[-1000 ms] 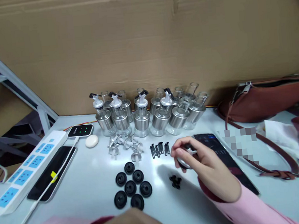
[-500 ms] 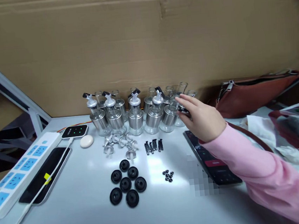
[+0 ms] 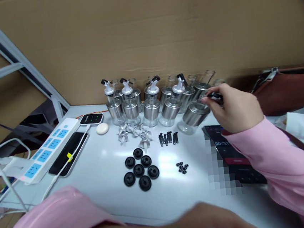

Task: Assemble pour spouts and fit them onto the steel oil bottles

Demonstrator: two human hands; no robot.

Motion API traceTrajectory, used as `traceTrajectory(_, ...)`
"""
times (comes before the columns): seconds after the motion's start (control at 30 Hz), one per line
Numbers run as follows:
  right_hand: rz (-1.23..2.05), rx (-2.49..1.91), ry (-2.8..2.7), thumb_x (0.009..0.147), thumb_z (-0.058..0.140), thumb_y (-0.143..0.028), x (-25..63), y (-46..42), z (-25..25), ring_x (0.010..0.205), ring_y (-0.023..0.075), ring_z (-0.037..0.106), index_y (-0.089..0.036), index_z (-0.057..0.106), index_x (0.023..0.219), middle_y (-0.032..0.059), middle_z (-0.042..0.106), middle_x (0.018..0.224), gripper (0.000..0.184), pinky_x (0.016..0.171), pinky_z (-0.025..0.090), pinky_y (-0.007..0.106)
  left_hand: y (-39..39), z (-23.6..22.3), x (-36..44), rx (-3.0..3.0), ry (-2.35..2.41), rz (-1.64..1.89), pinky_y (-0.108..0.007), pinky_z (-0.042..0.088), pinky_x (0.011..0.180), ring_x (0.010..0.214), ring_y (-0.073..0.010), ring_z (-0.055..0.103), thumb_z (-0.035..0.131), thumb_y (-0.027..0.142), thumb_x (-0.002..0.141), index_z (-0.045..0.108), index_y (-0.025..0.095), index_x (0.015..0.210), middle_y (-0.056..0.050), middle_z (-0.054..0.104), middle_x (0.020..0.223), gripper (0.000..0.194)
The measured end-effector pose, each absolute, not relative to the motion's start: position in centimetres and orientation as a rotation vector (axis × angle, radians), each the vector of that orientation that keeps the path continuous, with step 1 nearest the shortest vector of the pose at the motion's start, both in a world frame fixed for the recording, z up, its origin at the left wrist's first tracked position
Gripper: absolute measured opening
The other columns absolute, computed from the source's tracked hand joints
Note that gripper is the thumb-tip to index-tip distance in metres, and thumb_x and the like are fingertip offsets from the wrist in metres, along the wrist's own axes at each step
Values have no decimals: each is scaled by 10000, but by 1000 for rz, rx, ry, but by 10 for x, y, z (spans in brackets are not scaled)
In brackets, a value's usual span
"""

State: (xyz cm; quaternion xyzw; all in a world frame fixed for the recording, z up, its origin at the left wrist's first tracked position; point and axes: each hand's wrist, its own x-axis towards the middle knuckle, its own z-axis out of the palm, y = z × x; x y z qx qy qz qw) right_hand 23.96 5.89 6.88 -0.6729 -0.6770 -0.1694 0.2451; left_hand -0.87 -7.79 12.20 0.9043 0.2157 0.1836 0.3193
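My right hand (image 3: 236,107) is closed around the neck of a glass bottle (image 3: 195,114) with a brushed-metal sleeve, at the right end of the front row. The bottle leans, its neck toward the hand. A small black part (image 3: 215,95) shows between thumb and fingers; the rest of it is hidden. My left hand (image 3: 205,218) is blurred at the bottom edge, its fingers partly cut off. Beside the gripped bottle stand several similar bottles (image 3: 152,112), some topped with silver pourers (image 3: 153,87) that have black levers.
On the table lie silver pourer parts (image 3: 136,131), black ring caps (image 3: 138,170), black levers (image 3: 169,138) and tiny black pieces (image 3: 182,167). A power strip (image 3: 50,149) and a phone (image 3: 74,146) are left; another phone (image 3: 237,160) and a brown bag (image 3: 281,94) are right.
My right hand carried a silver-and-black pourer part to the bottles and is now closed at a bottle's neck. That bottle has come forward. My left arm swung back into view; the camera view shifted.
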Motion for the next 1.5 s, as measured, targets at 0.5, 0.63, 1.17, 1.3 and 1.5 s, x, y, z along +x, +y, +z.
traceTrajectory(0.5, 764, -1191, -1381, 768, 649, -377, 211, 13, 65, 600, 121, 582, -203, 591, 736, 41, 673, 885, 186, 517, 442, 248, 5, 25, 3, 1639, 813, 809, -371, 491, 878, 1048, -221, 582, 660, 481, 757, 434, 189, 1204, -129, 537, 1218, 580)
traceTrajectory(0.63, 1066, -1144, -1318, 737, 680, -432, 199, 13, 52, 476, 71, 475, -192, 575, 727, 34, 646, 811, 262, 440, 402, 217, -3, 10, 3, 1753, 692, 530, -493, 380, 1023, 1254, -295, 446, 716, 405, 728, -54, 286, 1442, -169, 363, 1410, 1057)
traceTrajectory(1.17, 1318, -1124, -1180, 714, 709, -413, 195, 13, 35, 485, 52, 473, -164, 584, 709, 49, 646, 855, 279, 459, 452, 203, -9, -21, -1, 2158, 473, 578, -542, 438, 942, 1211, -412, 420, 866, 445, 457, 3, 365, 1400, -174, 199, 1350, 1280)
traceTrajectory(1.3, 1343, -1118, -1160, 710, 716, -403, 194, 14, 36, 470, 43, 455, -161, 584, 707, 46, 643, 853, 276, 462, 454, 206, -9, -18, -1, 2145, 544, 549, -529, 433, 961, 1287, -448, 326, 870, 393, 456, -171, 317, 1387, -230, 80, 1430, 1399)
traceTrajectory(1.5, 1451, -1098, -1145, 748, 679, -385, 195, 16, 35, 495, 64, 481, -168, 548, 736, 57, 645, 877, 255, 453, 418, 220, -11, -9, 0, 2052, 623, 516, -435, 460, 954, 1223, -370, 445, 807, 307, 526, -73, 221, 1389, -235, 273, 1385, 1235)
